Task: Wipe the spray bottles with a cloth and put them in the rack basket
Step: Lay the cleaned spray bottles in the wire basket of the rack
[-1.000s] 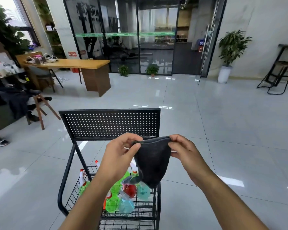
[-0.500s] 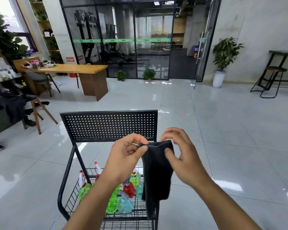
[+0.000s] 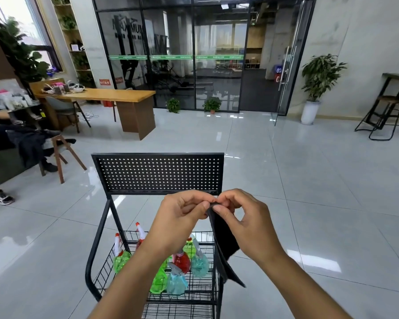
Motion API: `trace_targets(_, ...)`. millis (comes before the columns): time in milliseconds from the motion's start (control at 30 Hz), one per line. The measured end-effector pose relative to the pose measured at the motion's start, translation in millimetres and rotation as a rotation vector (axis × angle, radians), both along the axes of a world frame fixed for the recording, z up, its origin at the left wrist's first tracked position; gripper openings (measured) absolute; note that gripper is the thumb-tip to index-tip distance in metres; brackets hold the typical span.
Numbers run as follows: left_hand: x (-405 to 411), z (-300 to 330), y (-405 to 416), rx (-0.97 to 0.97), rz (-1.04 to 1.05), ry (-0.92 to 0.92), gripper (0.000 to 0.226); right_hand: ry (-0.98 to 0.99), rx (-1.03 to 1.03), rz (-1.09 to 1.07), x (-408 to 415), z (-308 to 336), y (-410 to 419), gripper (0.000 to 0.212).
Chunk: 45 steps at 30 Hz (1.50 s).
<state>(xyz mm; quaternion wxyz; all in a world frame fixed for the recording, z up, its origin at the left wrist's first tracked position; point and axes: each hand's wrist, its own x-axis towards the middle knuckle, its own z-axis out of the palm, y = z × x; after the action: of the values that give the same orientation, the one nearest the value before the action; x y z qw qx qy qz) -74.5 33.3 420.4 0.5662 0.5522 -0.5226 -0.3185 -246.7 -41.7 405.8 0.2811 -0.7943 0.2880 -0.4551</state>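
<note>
While both hands work above the rack basket (image 3: 207,236), the left hand (image 3: 182,217) pinches the top edge of the dark cloth (image 3: 224,242) and the right hand (image 3: 242,217) pinches it just beside, fingertips nearly touching; the cloth hangs lengthwise down over the basket's right rim. Spray bottles (image 3: 177,268) stand in the basket directly below the left hand, so that hand looks nearer for reaching one

both hands pinching cloth (image 3: 224,238), bottles (image 3: 177,268) below
</note>
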Motion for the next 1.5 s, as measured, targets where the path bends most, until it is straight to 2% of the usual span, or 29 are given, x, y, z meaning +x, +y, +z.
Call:
trace_targets(400, 1, 0, -12, -0.042, 0.05, 0.06, 0.014, 0.029, -0.373, -0.111, 2, -10, -15, 0.015)
trace_targets(500, 3, 0, -11, -0.05, 0.051, 0.06, 0.013, 0.017, -0.313, -0.086, 4, -8, -14, 0.01)
trace_targets(800, 5, 8, -4, -0.081, 0.064, -0.127, 0.022, 0.026, -0.193, -0.039, 14, -2, -8, 0.007)
trace_targets(933, 5, 10, -1, -0.089, 0.027, -0.126, 0.019, 0.04, -0.156, -0.013, 14, 2, -8, 0.005)
trace_targets(1033, 8, 9, -1, -0.069, -0.02, -0.128, 0.031, 0.026, -0.028, 0.032, 11, 7, -8, 0.008)
trace_targets(1167, 12, 12, -2, -0.066, -0.021, -0.123, 0.025, 0.049, 0.197, 0.228, 2, 11, -16, 0.013)
trace_targets(1233, 16, 14, -2, -0.068, -0.015, -0.128, 0.025, 0.153, 0.256, 0.321, -4, 8, -22, 0.013)
trace_targets(1367, 29, 20, 0, -0.065, 0.009, -0.169, 0.027, 0.478, 0.147, 0.359, -16, 6, -29, 0.018)
trace_targets(1433, 34, 21, 1, -0.053, 0.024, -0.23, 0.026, 0.504, 0.085, 0.295, -20, 10, -32, 0.02)
trace_targets(1500, 40, 20, 2, -0.06, 0.053, -0.286, 0.026, 0.445, 0.029, 0.188, -23, 17, -35, 0.013)
